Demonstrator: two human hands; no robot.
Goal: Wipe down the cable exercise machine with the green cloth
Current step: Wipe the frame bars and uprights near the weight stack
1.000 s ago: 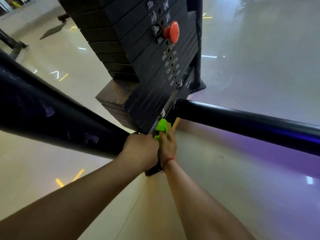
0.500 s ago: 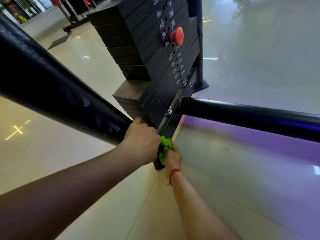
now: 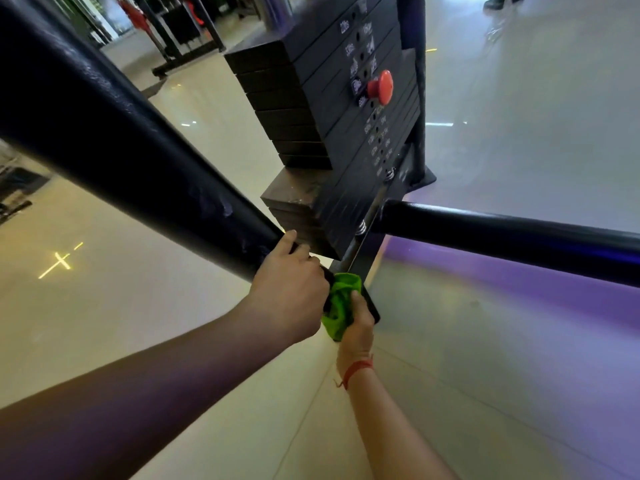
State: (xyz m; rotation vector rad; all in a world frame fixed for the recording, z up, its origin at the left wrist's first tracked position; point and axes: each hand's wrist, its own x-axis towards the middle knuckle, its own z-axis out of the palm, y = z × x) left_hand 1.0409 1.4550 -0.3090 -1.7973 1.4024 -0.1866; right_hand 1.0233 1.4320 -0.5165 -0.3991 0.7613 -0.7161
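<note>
We see the green cloth (image 3: 341, 306) bunched just below the middle of the view, at about six o'clock from the black weight stack (image 3: 332, 109), pressed against the low end of the machine's dark base bracket (image 3: 367, 299) near the floor. Our right hand (image 3: 356, 327) has its fingers curled around the cloth, grasping it against the metal; a red thread band (image 3: 355, 370) circles that wrist. Our left hand (image 3: 289, 292), at nine o'clock from the cloth and touching it, has its fingers wrapped around the lower end of a thick black frame tube (image 3: 114, 140) that runs off toward ten o'clock. A second black tube (image 3: 512, 237) leaves the base toward three o'clock. A red selector pin knob (image 3: 381, 87) sits on the stack face at twelve o'clock. We judge the wiping to be mid-course and only at the foot of the machine: pale smudges show on the left tube (image 3: 221, 206) and dusty marks on the lower plates (image 3: 301, 190), so the tubes, stack and uprights appear still to need cleaning, though we cannot tell which parts are already wiped. The cloth's contact patch is hidden by both hands, the printed weight numbers are too blurred to read, and the machine's top, cables and handles are cut off beyond the frame. The pale glossy floor (image 3: 519, 341) surrounds everything.
</note>
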